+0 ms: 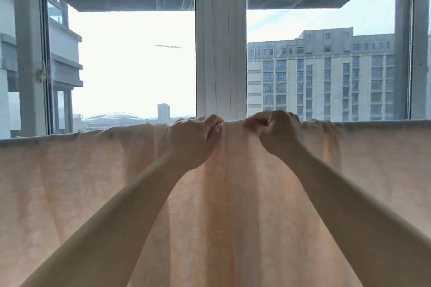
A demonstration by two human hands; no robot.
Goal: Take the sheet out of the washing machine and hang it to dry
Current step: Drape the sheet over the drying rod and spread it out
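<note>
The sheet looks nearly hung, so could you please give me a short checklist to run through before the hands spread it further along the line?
1. Sheet draped over its support: ok, its top edge runs across the frame.
2. Left hand grips the top edge: ok.
3. Right hand grips the top edge: ok.
4. Fabric flat at the top: not ok, bunched folds beside both hands.
5. Support under the fold: cannot tell, fabric covers it.
6. Bottom hem off the floor: cannot tell, out of frame.
</note>
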